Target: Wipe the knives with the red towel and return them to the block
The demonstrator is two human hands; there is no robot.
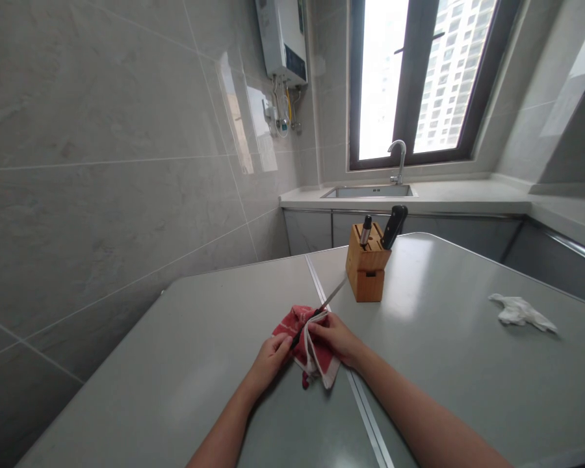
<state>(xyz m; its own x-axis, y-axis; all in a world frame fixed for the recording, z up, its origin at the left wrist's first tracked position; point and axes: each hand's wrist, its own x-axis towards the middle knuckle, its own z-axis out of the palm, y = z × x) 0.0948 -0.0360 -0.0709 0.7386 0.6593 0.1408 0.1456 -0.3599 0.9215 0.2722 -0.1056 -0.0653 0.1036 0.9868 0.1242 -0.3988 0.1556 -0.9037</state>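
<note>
My left hand (272,359) grips the dark handle of a knife (332,294), whose thin blade points up and right toward a wooden knife block (366,266). My right hand (335,337) holds a red cloth with white edging (308,343) folded around the base of the blade. Both hands sit low over the grey table (199,364). The block stands just beyond the blade tip and holds two dark-handled tools.
A crumpled white cloth (520,312) lies on the right part of the table. A seam (365,416) runs down the table's middle. Behind are a counter with a sink and faucet (398,162), a window, and a tiled wall on the left.
</note>
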